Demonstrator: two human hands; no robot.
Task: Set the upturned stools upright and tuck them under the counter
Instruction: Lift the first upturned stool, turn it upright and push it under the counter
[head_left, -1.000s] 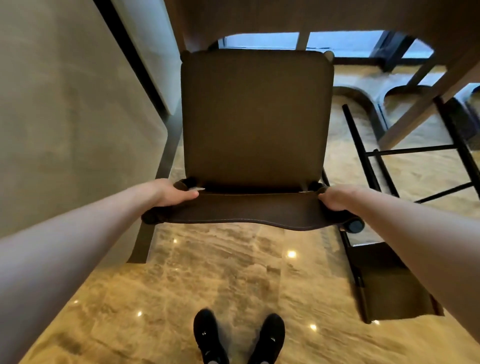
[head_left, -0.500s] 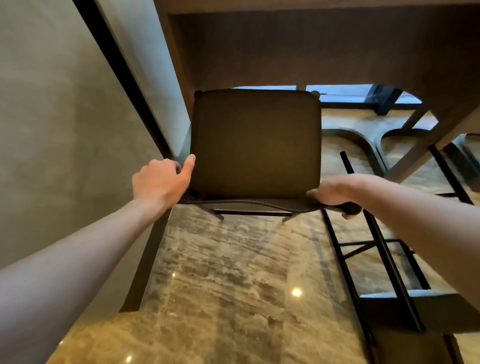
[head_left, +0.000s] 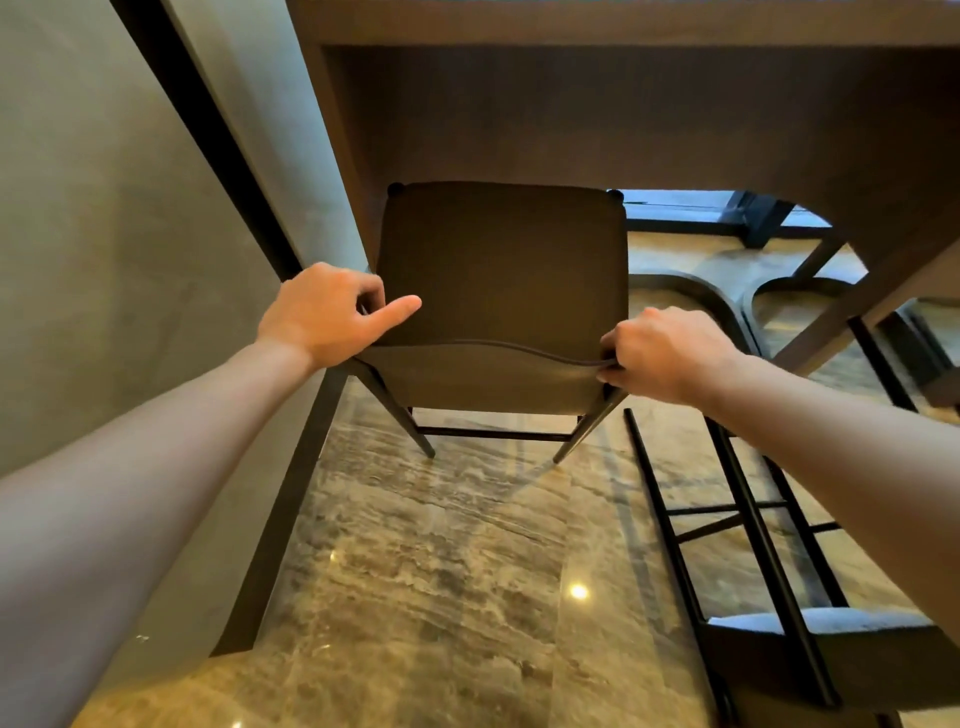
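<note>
Polished marble-patterned floor (head_left: 426, 561) runs beneath a wooden counter (head_left: 623, 104), whose dark underside fills the top of the view; a grey wall (head_left: 104, 208) with a black vertical strip stands along the counter's left end. One brown stool (head_left: 498, 270) stands upright on its legs, its seat pushed partly under the counter's near edge close to that left end, its low backrest facing the person. The left hand (head_left: 324, 314) grips the left end of the backrest, fingers curled over the top corner and the thumb stretched out across the seat side. The right hand (head_left: 670, 351) pinches the right end of the backrest's rim, fingers curled tight around the edge. Both forearms reach forward from the bottom corners. To the right, a second stool (head_left: 769, 571) lies upturned on the floor, its black legs and cross rails pointing away toward the counter and its grey seat nearest the person, just beside the upright stool's right front leg but apart from it. Arched dark frames and a window show beyond the counter's far side
</note>
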